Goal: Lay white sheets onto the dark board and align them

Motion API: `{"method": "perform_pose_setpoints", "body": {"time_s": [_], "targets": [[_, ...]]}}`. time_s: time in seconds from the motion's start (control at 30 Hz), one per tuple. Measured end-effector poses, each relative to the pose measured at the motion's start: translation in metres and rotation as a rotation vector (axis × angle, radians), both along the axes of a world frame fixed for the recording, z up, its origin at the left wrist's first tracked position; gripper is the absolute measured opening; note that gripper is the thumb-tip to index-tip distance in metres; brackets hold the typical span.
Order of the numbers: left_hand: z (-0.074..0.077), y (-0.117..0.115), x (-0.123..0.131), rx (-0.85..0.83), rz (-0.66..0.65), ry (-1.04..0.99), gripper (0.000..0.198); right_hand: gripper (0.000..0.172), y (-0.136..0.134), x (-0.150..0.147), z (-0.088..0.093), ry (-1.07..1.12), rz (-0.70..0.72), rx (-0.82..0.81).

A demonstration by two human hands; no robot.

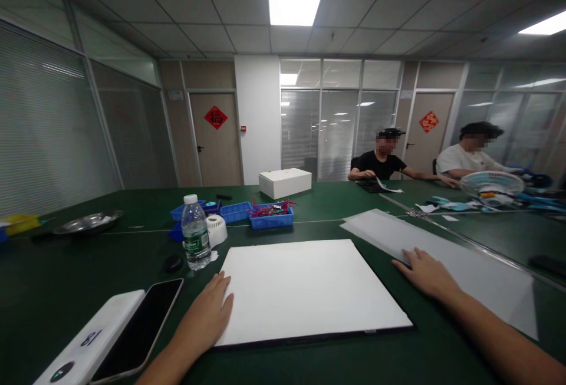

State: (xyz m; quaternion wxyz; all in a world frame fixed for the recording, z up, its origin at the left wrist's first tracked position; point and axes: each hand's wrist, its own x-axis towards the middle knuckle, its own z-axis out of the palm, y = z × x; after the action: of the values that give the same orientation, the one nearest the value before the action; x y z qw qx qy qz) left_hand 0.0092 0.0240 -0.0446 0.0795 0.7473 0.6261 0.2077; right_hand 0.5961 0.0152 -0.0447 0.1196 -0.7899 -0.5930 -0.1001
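A large white sheet [305, 290] lies on a thin dark board in front of me. My left hand [210, 308] rests at the sheet's left edge, its fingers stretched out over the border. To the right, my right hand [424, 273] lies with spread fingers on the near edge of a stack of translucent paper [477, 273]. Neither hand grips anything. A capped water bottle [195, 234] stands beyond my left hand, with a small round black object [173, 263] beside it.
A phone [139, 329] and a white device marked 18 [92, 338] lie at the left. Farther off are a blue tray of colourful wires [272, 217], a white box [285, 183] and a metal pan [88, 223]. Two people sit across the table, near a basket [492, 184].
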Motion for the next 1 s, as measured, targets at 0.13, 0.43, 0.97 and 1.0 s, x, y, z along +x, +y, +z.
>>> {"method": "perform_pose_setpoints", "body": {"time_s": [0.13,0.43,0.97,1.0], "targets": [[0.0,-0.001,0.0,0.003,-0.004,0.015,0.044,0.05,0.004,0.003,-0.006,0.025,-0.039,-0.104],[0.008,-0.006,0.004,-0.008,0.006,0.021,0.044,0.039,-0.002,-0.009,0.014,0.011,-0.025,-0.182],[0.011,-0.008,0.007,-0.009,0.014,0.08,0.043,0.047,-0.003,-0.011,0.019,0.122,-0.071,-0.106],[0.011,-0.007,0.007,-0.008,0.014,0.081,0.043,0.048,-0.003,-0.01,0.018,0.129,-0.076,-0.101]]}}
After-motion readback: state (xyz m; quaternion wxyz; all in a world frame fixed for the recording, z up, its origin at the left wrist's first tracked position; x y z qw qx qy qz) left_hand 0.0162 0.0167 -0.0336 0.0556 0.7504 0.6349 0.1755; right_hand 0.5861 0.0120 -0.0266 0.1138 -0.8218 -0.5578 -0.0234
